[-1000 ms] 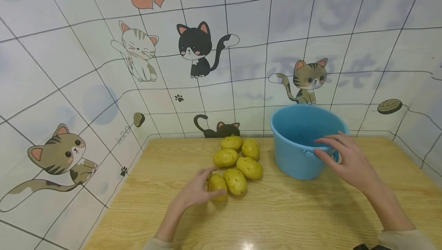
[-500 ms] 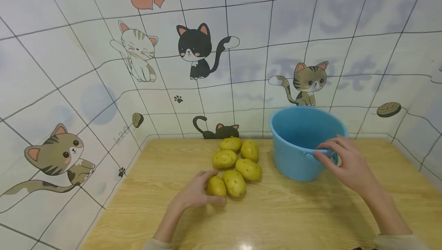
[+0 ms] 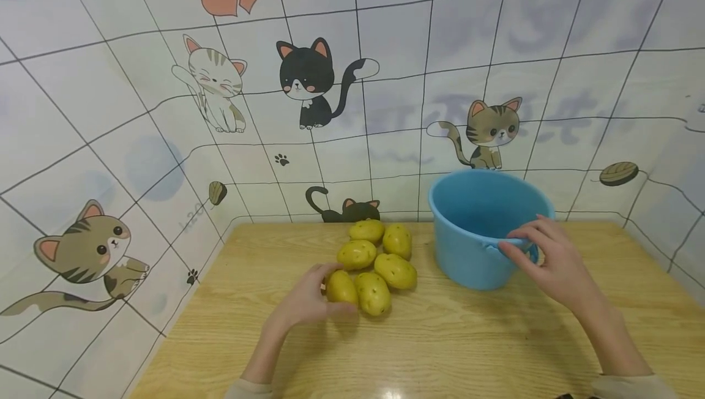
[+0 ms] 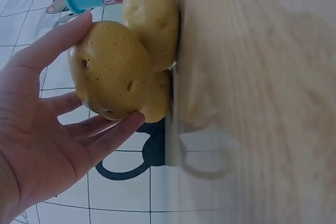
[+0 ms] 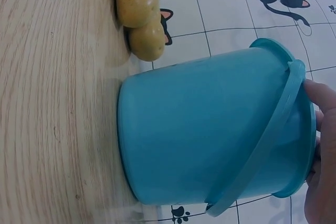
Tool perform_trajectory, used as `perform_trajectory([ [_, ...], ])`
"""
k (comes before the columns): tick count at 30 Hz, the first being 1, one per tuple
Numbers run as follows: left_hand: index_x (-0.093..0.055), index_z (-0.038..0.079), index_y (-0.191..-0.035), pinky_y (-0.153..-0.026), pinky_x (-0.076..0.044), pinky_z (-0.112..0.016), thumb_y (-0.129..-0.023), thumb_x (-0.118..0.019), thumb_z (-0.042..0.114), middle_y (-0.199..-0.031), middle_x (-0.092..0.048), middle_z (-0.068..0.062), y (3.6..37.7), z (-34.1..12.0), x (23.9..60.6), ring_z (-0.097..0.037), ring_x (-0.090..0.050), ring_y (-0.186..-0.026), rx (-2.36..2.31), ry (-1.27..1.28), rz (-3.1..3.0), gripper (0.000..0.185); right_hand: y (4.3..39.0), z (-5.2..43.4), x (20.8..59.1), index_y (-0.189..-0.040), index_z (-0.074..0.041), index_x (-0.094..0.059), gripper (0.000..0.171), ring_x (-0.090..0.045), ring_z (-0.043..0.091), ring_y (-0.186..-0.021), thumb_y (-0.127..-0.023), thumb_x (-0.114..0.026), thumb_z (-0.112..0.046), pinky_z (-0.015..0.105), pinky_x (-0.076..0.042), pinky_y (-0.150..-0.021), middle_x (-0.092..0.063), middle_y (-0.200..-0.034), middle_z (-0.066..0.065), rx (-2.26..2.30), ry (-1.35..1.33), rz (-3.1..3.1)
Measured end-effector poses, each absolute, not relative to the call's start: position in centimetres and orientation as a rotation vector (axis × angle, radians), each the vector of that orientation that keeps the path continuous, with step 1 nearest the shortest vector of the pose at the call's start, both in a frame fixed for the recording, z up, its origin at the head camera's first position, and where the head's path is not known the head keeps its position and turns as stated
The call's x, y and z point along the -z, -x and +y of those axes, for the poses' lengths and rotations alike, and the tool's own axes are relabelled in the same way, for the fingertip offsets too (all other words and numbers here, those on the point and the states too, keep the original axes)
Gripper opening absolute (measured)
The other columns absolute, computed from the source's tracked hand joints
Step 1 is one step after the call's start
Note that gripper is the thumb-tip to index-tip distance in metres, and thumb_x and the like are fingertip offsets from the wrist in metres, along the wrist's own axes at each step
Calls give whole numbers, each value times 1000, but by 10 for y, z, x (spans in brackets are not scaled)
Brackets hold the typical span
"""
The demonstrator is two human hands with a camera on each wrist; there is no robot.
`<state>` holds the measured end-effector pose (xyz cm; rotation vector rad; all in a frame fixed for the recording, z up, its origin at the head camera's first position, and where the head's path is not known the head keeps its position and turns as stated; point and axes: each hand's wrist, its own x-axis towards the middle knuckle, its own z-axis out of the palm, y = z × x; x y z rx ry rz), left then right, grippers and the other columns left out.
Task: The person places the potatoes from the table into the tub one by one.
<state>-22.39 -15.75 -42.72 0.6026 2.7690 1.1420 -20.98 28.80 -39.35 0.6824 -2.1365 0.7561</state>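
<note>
Potato pickup looks like the step in hand: left hand [image 3: 308, 304] has fingers and thumb curled around the nearest potato [image 3: 341, 287], which sits on the wooden table [image 3: 440, 350] at the near edge of the pile of potatoes [image 3: 377, 252]. Right hand [image 3: 553, 261] grips the rim of the blue bucket [image 3: 473, 227], fingers hooked over it, steadying it just right of the pile. Next move probably needs a firm lift and a carry rightward over the rim.

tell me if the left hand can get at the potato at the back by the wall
Probably yes. The left hand grips the nearest potato, so it is occupied now. The back potato lies uncovered on the table; only other potatoes lie between, low enough to reach over.
</note>
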Motion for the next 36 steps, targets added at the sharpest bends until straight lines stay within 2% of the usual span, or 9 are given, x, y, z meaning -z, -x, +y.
perform_trajectory([
  [7,-49,3,-145,-92,-54,-44,-73,-88,46,-140,-53,-15,225,-154,418,-26,-58,-111,-1290,-599,2713,93,209,286,394,-90,-9,-69,13,-50,11,-102,-82,-80,-5,33,-23,-120,-62,-95,0,-778,-662,-2133],
  [13,-47,3,-146,-95,-54,-43,-75,-88,42,-143,-52,-15,226,-150,411,-28,-58,-116,-1330,-638,2732,91,211,284,398,-88,-9,-69,12,-51,9,-101,-84,-80,-7,32,-23,-120,-63,-94,0,-786,-665,-2123],
  [22,-47,9,-148,-97,-52,-48,-76,-88,42,-144,-53,-10,229,-135,403,-27,-58,-116,-1461,-659,2748,89,207,285,399,-88,-8,-69,12,-48,0,-107,-83,-79,-4,32,-22,-121,-62,-95,2,-823,-655,-2107],
  [36,-48,10,-147,-99,-50,-37,-76,-88,38,-144,-52,-6,231,-107,398,-20,-54,-121,-1683,-635,2765,86,207,285,404,-88,-11,-70,15,-47,-3,-108,-81,-81,-3,37,-20,-122,-62,-97,-1,-865,-627,-2083],
])
